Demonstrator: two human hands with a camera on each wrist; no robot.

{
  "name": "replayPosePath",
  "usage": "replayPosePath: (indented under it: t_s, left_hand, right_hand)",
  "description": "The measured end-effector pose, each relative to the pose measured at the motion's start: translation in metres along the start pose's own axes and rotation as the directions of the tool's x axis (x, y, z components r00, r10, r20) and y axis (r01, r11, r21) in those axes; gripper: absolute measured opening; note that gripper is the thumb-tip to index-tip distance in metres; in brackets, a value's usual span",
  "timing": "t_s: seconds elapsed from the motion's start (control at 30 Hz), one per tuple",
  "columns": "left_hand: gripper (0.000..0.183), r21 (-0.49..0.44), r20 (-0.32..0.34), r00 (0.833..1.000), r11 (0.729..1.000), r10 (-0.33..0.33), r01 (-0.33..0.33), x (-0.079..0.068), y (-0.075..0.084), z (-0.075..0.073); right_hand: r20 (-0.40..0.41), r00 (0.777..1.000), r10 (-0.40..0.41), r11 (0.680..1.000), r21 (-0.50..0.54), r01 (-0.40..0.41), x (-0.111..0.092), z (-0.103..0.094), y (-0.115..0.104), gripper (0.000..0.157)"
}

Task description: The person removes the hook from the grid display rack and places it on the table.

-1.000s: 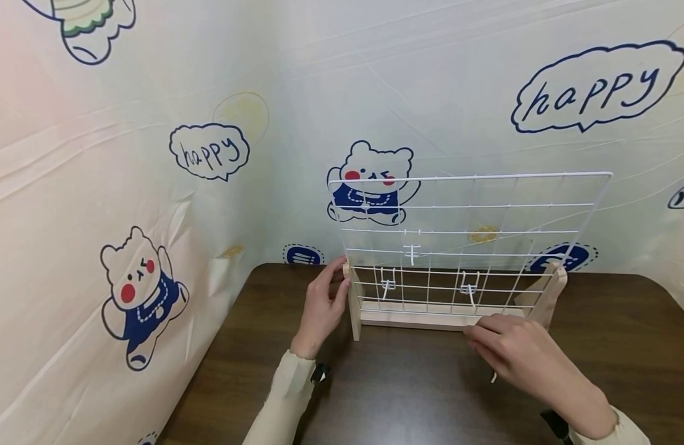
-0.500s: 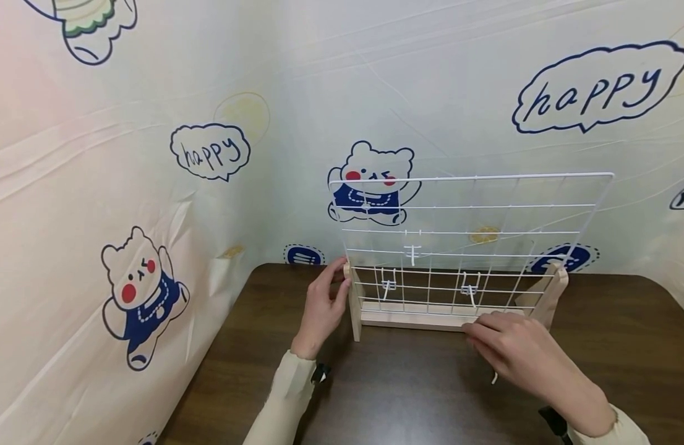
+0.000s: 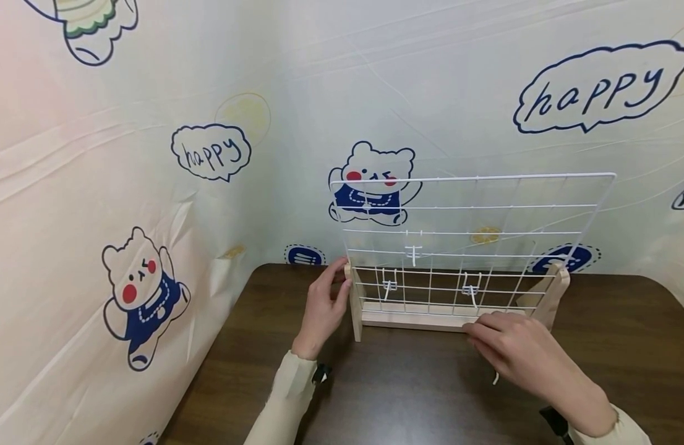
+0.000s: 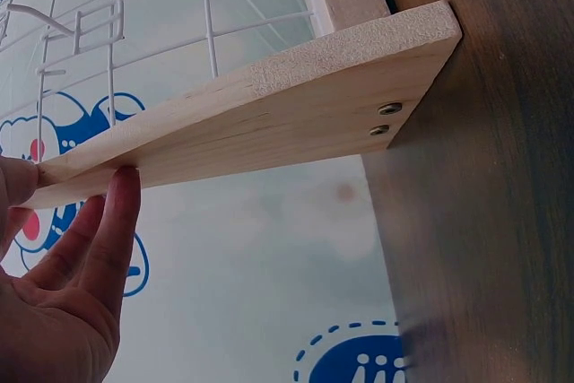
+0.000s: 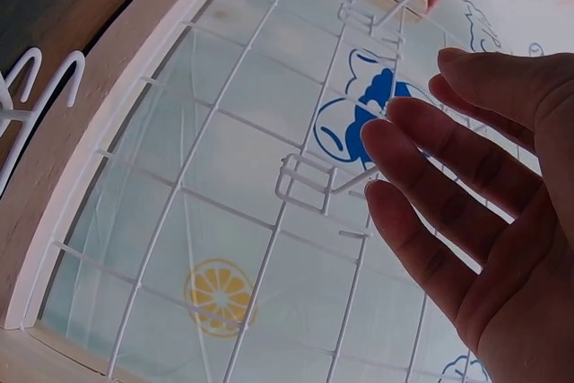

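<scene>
A white wire grid rack (image 3: pixel 520 206) leans back in a pale wooden stand on the table. My left hand (image 3: pixel 321 306) holds the upper end of its left wooden side panel (image 4: pixel 269 105), thumb at the front edge and fingertips against the outer face. My right hand (image 3: pixel 522 349) is in front of the stand's lower right, its fingers loosely bent and holding nothing in the right wrist view. White wire hooks hang on the grid: an upper one (image 3: pixel 413 253), a lower left one (image 3: pixel 389 287) and a lower right one (image 3: pixel 470 291).
Another white hook (image 5: pixel 27 114) lies on the dark wooden table (image 3: pixel 409 383), partly hidden under my right hand in the head view. A bottom wooden bar (image 3: pixel 414 321) joins the side panels. Printed cloth (image 3: pixel 459 111) stands close behind and at the left.
</scene>
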State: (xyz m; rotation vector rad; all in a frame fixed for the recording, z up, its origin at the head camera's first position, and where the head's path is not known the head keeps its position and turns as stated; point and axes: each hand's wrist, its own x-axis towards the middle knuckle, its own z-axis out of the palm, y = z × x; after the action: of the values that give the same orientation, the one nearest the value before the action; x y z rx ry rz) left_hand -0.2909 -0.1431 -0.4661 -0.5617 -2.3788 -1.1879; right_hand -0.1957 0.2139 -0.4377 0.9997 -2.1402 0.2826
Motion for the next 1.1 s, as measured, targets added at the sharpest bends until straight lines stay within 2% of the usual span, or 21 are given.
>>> replayPosePath:
  t_s: [0.13, 0.6, 0.83, 1.1]
  left_hand:
    - [0.045, 0.001, 0.003, 1.0, 1.0, -0.013, 0.013, 0.0, 0.0, 0.0]
    - [0.044, -0.007, 0.001, 1.0, 1.0, 0.007, -0.007, 0.0, -0.001, 0.0]
    - [0.044, -0.005, 0.003, 1.0, 1.0, -0.02, 0.02, -0.001, -0.001, -0.001]
    - [0.043, -0.002, -0.002, 1.0, 1.0, 0.014, -0.014, 0.0, -0.001, 0.0]
  right_hand:
    - [0.004, 1.0, 0.005, 1.0, 0.0, -0.005, 0.001, -0.001, 0.0, 0.054]
    - [0.02, 1.0, 0.018, 1.0, 0.015, -0.018, 0.007, -0.002, 0.0, 0.057]
    - [0.015, 1.0, 0.011, 0.999, 0.038, -0.012, 0.011, 0.0, 0.0, 0.056]
    - [0.029, 0.999, 0.021, 0.999, 0.027, -0.022, 0.014, 0.0, 0.0, 0.059]
